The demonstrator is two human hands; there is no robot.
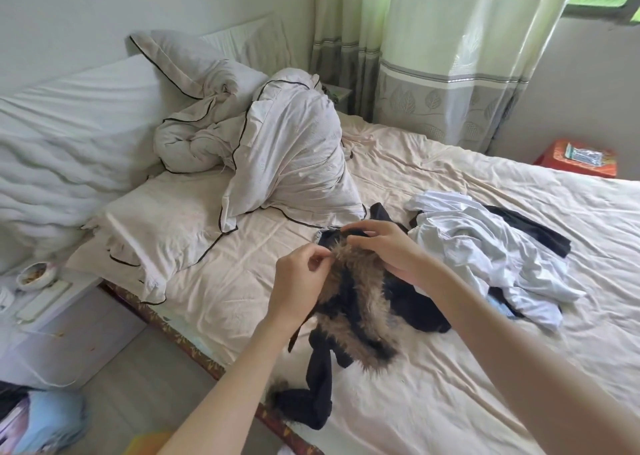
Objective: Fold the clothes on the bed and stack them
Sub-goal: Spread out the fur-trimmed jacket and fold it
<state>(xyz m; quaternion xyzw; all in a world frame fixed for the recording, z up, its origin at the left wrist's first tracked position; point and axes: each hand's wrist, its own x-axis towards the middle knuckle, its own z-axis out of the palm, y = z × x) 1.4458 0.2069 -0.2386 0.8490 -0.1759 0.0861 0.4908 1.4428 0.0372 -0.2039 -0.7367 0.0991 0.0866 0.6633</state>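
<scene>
A black garment with brown fur trim [360,302] lies crumpled near the bed's front edge, one black end trailing toward the mattress edge. My left hand [299,281] pinches the fur trim at its upper left. My right hand [384,246] grips the same fur trim from above, fingers curled over it. To the right lies a heap of white clothes [485,257] with a black piece [533,229] partly under it. All of this sits on the bed's cream sheet [450,385].
A bunched white duvet [277,149] and a pillow [162,226] fill the bed's head end. A white nightstand [52,316] with a bowl stands at left. A red stool [578,158] is beyond the bed, curtains behind it.
</scene>
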